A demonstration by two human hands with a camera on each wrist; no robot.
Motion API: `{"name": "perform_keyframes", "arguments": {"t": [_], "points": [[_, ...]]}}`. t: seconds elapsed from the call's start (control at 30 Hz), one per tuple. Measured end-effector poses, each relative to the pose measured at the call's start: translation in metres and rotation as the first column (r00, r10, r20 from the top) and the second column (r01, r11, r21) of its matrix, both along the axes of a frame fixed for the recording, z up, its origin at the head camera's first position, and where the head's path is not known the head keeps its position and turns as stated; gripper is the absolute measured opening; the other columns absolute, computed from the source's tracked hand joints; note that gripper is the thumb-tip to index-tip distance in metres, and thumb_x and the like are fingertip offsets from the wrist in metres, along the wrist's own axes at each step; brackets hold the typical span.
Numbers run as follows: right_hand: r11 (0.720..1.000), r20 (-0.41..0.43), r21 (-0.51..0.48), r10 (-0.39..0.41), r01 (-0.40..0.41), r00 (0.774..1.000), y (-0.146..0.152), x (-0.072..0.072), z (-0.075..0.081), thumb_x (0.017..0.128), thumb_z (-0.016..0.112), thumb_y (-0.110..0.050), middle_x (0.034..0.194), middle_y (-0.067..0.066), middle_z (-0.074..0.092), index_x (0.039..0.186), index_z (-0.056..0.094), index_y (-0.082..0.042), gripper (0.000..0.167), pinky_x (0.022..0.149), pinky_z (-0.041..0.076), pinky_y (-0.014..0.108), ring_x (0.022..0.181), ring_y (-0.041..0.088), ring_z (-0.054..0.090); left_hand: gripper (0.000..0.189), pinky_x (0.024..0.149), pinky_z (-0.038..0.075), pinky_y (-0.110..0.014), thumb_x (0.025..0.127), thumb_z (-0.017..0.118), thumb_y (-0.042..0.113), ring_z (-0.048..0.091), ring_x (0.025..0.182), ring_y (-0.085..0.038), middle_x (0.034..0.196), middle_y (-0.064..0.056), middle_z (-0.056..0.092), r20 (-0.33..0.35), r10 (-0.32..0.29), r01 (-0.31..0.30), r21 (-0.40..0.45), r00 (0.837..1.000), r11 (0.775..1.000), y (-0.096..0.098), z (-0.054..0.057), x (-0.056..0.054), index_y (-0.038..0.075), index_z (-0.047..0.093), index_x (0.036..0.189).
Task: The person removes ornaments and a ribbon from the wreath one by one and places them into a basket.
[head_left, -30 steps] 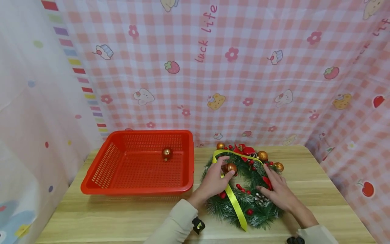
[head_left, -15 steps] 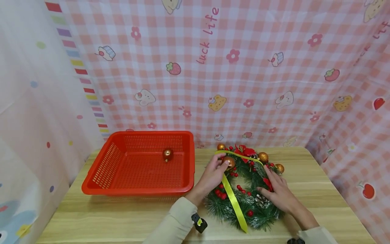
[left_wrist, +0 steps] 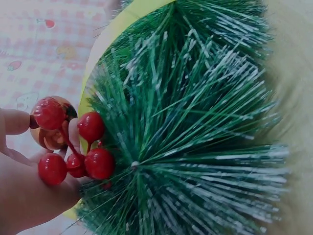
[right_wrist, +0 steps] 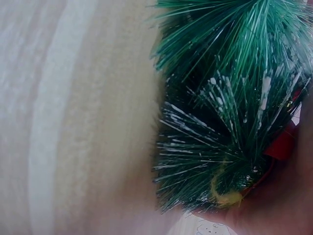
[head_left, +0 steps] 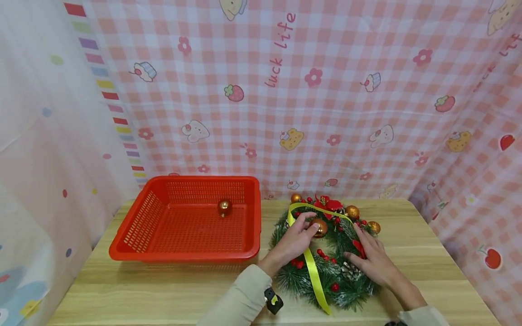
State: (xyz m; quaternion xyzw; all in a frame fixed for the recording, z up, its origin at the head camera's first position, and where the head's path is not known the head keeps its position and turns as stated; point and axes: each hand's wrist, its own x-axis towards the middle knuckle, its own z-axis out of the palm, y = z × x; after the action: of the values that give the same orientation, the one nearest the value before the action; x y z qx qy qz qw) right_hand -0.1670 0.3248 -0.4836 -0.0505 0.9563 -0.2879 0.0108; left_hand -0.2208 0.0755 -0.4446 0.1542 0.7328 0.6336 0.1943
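A green Christmas wreath (head_left: 299,276) lies on the table, trimmed with red berries (left_wrist: 100,164), a pinecone (head_left: 350,269), gold balls and a red flower (head_left: 327,203). Between thumb and fingers, my left hand (head_left: 294,240) pinches a shiny copper bauble (head_left: 320,227) over the wreath's left inner side. A yellow ribbon (head_left: 313,271) loops across the wreath, passing by the left hand and reaching the right fingertips. My right hand (head_left: 377,259) rests on the wreath's right side, fingers extended and thumb spread. In the right wrist view that hand is partly cut off.
A red plastic basket (head_left: 183,256) stands left of the wreath, with another copper bauble (head_left: 224,208) inside. The wooden table (head_left: 163,290) ends at a pink checked curtain (head_left: 244,117) behind and a white curtain (head_left: 61,136) at left.
My left hand lifted the bauble toward the wreath's upper left, then brought it right, toward the wreath's centre. The right hand stays in place. The ribbon shifted slightly.
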Motion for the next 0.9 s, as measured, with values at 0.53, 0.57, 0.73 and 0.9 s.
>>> {"name": "perform_keyframes", "arguments": {"t": [0.53,0.57,0.73,0.9], "points": [[1.0,-0.001,0.0,-0.016,0.016,1.0,-0.001,0.0,-0.001,0.095,0.059,-0.048,0.157,0.036,0.014,0.161,0.005,-0.016,0.091,0.091,0.027,0.082,0.136,0.062,0.017,0.041,0.067,0.043,-0.034,0.103,0.05,0.04,0.055,0.079,-0.019,0.107,0.002,0.059,0.013,-0.15,0.15,-0.057,0.989,0.987,0.011,-0.001,0.001,0.028,0.046,0.143],[1.0,0.001,-0.001,-0.018,0.018,1.0,-0.001,0.0,-0.001,0.095,0.059,-0.048,0.157,0.036,0.014,0.161,0.004,-0.016,0.091,0.091,0.026,0.082,0.136,0.062,0.017,0.042,0.067,0.043,-0.034,0.103,0.05,0.04,0.055,0.079,-0.019,0.109,0.002,0.059,0.011,-0.157,0.157,-0.065,0.988,0.985,0.011,0.0,0.0,0.028,0.046,0.143],[1.0,0.013,-0.005,-0.023,0.023,1.0,-0.001,0.001,0.0,0.095,0.059,-0.048,0.157,0.035,0.014,0.161,0.005,-0.017,0.091,0.092,0.026,0.082,0.136,0.061,0.016,0.041,0.068,0.044,-0.034,0.103,0.05,0.038,0.057,0.081,-0.02,0.114,0.002,0.057,0.007,-0.168,0.168,-0.074,0.986,0.983,0.012,0.001,-0.002,0.027,0.046,0.143],[1.0,0.01,-0.007,-0.022,0.022,1.0,-0.002,0.0,-0.001,0.095,0.06,-0.047,0.157,0.035,0.015,0.161,0.006,-0.015,0.091,0.093,0.027,0.081,0.136,0.06,0.017,0.038,0.065,0.049,-0.032,0.105,0.048,0.027,0.062,0.076,-0.022,0.106,-0.005,0.056,0.056,-0.124,0.122,0.037,0.991,0.992,0.01,0.0,-0.006,0.024,0.047,0.143]]}}
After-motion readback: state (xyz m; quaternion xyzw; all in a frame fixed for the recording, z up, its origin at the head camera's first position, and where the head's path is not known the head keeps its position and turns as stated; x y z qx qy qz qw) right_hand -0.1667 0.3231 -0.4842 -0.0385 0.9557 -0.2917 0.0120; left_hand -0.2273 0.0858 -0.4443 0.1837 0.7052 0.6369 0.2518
